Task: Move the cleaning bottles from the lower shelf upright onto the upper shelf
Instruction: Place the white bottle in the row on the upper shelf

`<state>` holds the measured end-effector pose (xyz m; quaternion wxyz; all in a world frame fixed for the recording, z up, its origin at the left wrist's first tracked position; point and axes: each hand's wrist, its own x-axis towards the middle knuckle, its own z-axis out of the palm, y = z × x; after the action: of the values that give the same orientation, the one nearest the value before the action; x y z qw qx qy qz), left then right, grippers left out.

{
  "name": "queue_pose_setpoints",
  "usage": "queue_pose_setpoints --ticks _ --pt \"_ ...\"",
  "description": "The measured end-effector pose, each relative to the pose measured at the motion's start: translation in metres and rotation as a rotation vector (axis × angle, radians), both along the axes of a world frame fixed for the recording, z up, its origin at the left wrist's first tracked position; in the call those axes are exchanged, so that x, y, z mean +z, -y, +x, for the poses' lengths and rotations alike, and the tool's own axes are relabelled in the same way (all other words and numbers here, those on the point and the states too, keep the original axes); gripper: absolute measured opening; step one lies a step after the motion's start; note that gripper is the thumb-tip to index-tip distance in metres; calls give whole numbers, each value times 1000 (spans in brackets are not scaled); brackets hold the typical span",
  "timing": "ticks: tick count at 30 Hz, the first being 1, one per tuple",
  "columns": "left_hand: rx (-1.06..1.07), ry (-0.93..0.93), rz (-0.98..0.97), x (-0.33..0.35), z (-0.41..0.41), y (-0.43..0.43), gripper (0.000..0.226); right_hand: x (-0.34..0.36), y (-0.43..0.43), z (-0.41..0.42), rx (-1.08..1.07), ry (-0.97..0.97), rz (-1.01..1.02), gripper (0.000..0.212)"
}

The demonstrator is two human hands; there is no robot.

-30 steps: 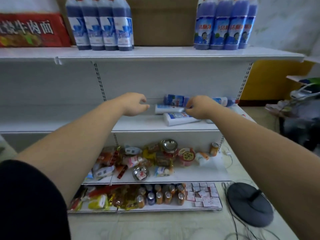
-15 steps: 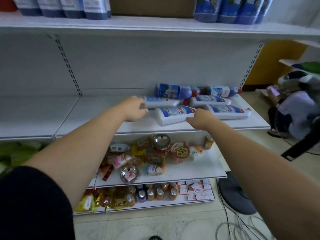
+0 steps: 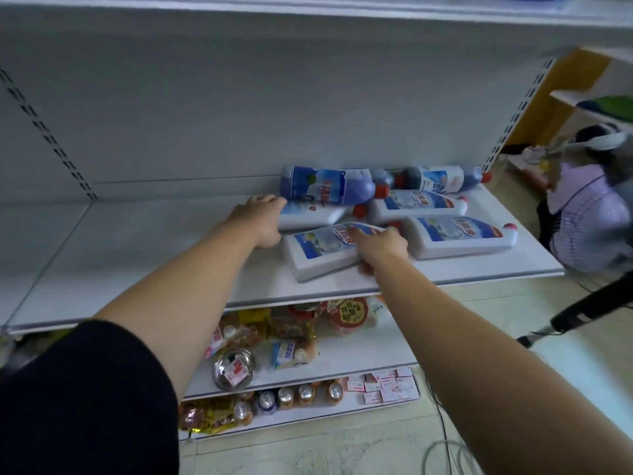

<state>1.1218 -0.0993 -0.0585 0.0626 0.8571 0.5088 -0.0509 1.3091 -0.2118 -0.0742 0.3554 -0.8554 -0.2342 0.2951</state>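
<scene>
The front bottle [image 3: 318, 252] is lying flat on the lower shelf [image 3: 137, 262], long axis running 8 to 2 o'clock; the right hand [image 3: 380, 248] is gripping its neck end, thumb under. The left hand [image 3: 260, 222] is touching the base of a rear bottle [image 3: 311, 216], grip unclear. The upper shelf [image 3: 308, 15] is sitting at 12 o'clock.

I count four white cleaning bottles [image 3: 318, 258] and at least two blue cleaning bottles [image 3: 325, 186] lying on one shelf [image 3: 137, 262], plus one round metal tin [image 3: 233, 369], five small capped drink bottles [image 3: 286, 396] in a row, and one other person [image 3: 585, 217].
</scene>
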Motion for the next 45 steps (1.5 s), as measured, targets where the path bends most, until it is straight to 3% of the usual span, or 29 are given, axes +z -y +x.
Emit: queue_pose_setpoints --ticks 6,12,21,24,27,30,35,40,45 --pt "-57 -133 236 -6 9 -8 72 8 -5 5 -110 -263 -2 97" --pt "-81 -121 193 0 15 4 59 5 -1 -3 -302 -464 202 91" --pt "-108 -180 324 10 -8 52 54 8 39 -15 -233 -573 404 37" --pt "-35 -117 258 17 -17 68 53 20 52 -22 -153 -542 487 34" --pt "73 21 79 25 -32 81 52 31 68 -34 -77 -451 501 40" --pt "185 309 -176 29 -52 97 51 38 86 -42 -26 -388 526 44" --pt "354 749 -443 43 -83 134 41 56 124 -56 2 -374 559 24" --pt "357 1067 -592 72 -102 177 38 85 158 -83 56 -327 620 18" --pt "242 1281 -610 110 -123 220 32 125 190 -114 71 -235 687 41"
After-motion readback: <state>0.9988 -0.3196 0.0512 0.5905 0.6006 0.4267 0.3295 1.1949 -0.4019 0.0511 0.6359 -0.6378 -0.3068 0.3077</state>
